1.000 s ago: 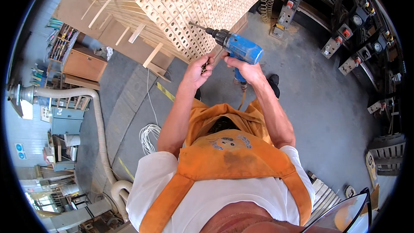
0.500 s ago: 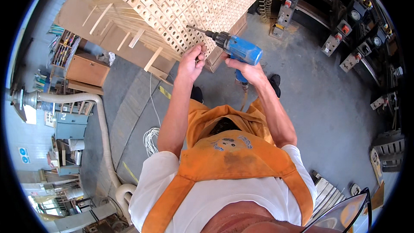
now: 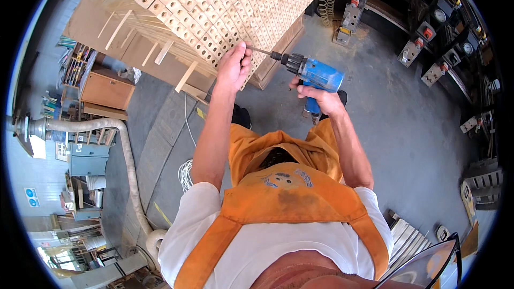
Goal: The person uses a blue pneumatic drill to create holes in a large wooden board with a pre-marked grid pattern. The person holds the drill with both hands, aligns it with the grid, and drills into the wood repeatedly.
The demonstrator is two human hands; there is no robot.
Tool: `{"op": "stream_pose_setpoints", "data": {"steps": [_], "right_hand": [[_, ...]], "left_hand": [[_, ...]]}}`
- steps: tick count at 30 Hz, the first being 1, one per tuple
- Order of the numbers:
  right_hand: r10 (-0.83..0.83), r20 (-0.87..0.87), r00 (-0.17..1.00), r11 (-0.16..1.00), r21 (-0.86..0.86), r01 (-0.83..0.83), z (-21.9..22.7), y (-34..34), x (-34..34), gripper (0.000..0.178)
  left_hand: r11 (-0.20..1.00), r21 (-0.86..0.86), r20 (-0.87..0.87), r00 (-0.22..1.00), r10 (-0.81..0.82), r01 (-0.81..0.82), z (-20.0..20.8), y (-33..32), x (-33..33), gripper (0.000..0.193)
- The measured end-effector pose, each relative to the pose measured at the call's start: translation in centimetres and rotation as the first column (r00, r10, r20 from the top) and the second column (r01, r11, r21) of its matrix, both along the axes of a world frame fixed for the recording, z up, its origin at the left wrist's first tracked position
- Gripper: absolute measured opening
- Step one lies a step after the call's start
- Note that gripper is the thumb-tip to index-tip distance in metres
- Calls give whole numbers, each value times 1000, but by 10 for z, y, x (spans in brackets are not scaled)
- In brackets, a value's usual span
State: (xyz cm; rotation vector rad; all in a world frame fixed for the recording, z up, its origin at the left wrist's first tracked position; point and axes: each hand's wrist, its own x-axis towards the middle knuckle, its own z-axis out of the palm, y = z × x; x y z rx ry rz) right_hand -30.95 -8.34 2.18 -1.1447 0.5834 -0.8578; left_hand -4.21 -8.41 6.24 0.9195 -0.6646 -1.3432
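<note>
The fingers of the left hand [image 3: 233, 69] were bunched narrow, thumb and forefinger meeting at the tip of the slender bit [image 3: 261, 50], seemingly to guide or steady that free end where a light touch counted most (whether they pinched the metal itself or some small piece on it, I could not tell). The right hand [image 3: 323, 97] was wrapped round the handle of the blue drill [image 3: 324, 75], a hold its pistol shape invited, leaving the left to work at the front. Held that way, the drill lay across the body in midair, in front of the knees, its dark chuck [image 3: 293, 62] pointing left so that the bit ran straight to the waiting fingertips. A fitting [image 3: 315, 120] hung below the handle, clear of the grip. Just beyond the left hand stood a broad stack of pale wooden blocks [image 3: 187, 0], rows of round holes facing the person, probably so each could be reached from one standing spot. A wooden base [image 3: 278, 56] lay under it, presumably lifting it off the floor [image 3: 396, 144], and wooden strips [image 3: 186, 77] jutted from its left side.
</note>
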Motion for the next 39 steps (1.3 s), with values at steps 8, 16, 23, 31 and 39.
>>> {"op": "stream_pose_setpoints", "data": {"steps": [8,16,23,31,39], "right_hand": [[-92,105,990,993,89,83,11,-12,47,26],[-119,69,990,992,38,117,25,-16,50,23],[-128,-32,991,987,-99,124,21,-20,54,22],[-118,34,992,991,-61,120,29,-17,56,21],[-119,-34,992,990,-84,116,33,2,31,24]], "left_hand": [[993,-111,-279,960,3,-35,3,-28,1,25],[997,72,-397,918,10,20,-46,2,1,15],[926,370,-398,889,225,-69,-85,47,-27,19],[940,287,-365,928,-71,185,-87,69,-29,28],[991,36,-48,990,130,-128,-27,33,-11,27]]}}
